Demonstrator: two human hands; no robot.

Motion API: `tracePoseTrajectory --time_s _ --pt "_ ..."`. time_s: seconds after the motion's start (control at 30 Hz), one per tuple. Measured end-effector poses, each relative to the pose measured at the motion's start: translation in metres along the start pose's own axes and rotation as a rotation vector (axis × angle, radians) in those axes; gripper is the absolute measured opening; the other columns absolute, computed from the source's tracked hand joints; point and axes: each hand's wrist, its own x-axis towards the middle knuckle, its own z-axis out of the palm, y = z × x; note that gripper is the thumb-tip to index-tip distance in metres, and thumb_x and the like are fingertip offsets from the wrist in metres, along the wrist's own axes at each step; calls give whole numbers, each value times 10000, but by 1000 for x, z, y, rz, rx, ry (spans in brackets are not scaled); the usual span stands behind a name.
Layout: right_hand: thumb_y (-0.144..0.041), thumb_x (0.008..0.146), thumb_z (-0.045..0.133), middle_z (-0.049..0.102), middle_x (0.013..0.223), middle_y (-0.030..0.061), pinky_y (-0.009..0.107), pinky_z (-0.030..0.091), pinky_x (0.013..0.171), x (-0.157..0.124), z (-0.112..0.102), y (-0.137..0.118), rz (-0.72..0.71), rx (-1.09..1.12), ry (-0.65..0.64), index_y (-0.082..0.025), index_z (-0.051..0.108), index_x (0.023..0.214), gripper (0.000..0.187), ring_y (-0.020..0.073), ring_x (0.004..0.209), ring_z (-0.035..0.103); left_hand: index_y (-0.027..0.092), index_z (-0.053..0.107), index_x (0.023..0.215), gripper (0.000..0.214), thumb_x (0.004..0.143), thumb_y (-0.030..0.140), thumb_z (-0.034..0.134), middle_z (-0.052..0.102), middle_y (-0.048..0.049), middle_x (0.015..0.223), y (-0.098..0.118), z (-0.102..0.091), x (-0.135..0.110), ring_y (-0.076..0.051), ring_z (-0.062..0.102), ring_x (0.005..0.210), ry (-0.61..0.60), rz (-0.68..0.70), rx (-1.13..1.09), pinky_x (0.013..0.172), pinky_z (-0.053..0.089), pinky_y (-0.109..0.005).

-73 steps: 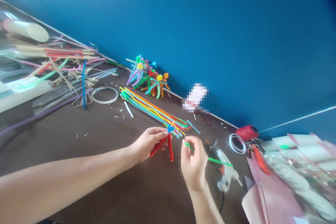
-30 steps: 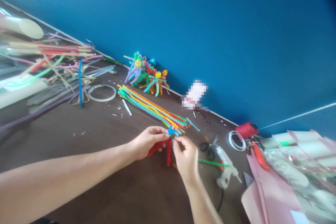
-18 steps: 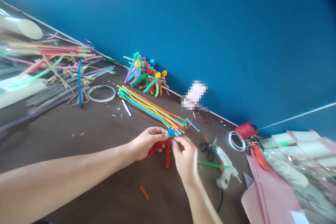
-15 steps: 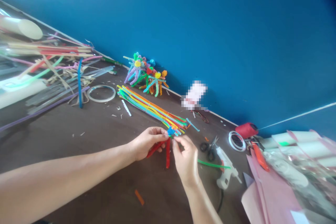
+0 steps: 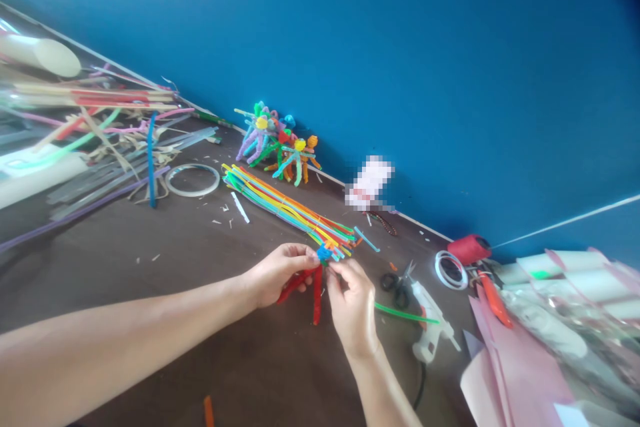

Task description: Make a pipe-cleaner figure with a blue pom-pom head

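Between my hands is a small pipe cleaner figure with a blue coiled top and red legs hanging down. My left hand is closed on it, thumb and finger pinching beside the blue top. My right hand pinches a green pipe cleaner just under the blue coil; its long end sticks out to the right behind the hand. Just beyond my fingertips lies a tied bundle of multicoloured pipe cleaners. Several finished pipe cleaner figures stand together against the blue wall.
At right are black scissors, a white glue gun, a red thread spool, tape rolls and pink paper. A clear ring of tape and a heap of sticks and strips lie left. A blurred white item leans on the wall.
Both hands keep their pinch, with the figure shifted very slightly left. The orange scrap on the near table has moved left and closer to the bottom edge.
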Motion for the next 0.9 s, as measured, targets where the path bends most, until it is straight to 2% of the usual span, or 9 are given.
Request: tracePoseTrajectory --time_s 0.3,0.6,0.73,0.9 --pt "-157 812 448 602 782 57 295 458 700 0 1 2 4 51 17 -187 623 827 178 166 749 566 130 554 638 177 630 276 654 499 30 490 2 0 -1 -62 469 409 -14 -3 12 374 360 -157" --pt "-148 808 467 609 821 43 277 453 737 1 3 7 27 169 3 -188 608 831 148 157 792 579 137 555 657 119 618 205 645 504 32 502 -1 -3 2 -64 471 423 -35 -9 -32 365 346 -154" --pt "-146 804 478 613 818 39 273 455 725 1 4 8 33 161 -5 -194 606 818 138 156 781 579 133 542 632 144 615 216 659 502 36 496 -1 -1 1 -55 461 419 -39 -6 -6 369 344 -149" --pt "-168 809 471 595 792 40 279 450 721 0 1 9 40 93 0 -191 611 802 142 160 774 569 132 536 627 188 592 242 684 512 35 488 1 3 -1 -58 468 415 17 -10 28 371 352 -152"
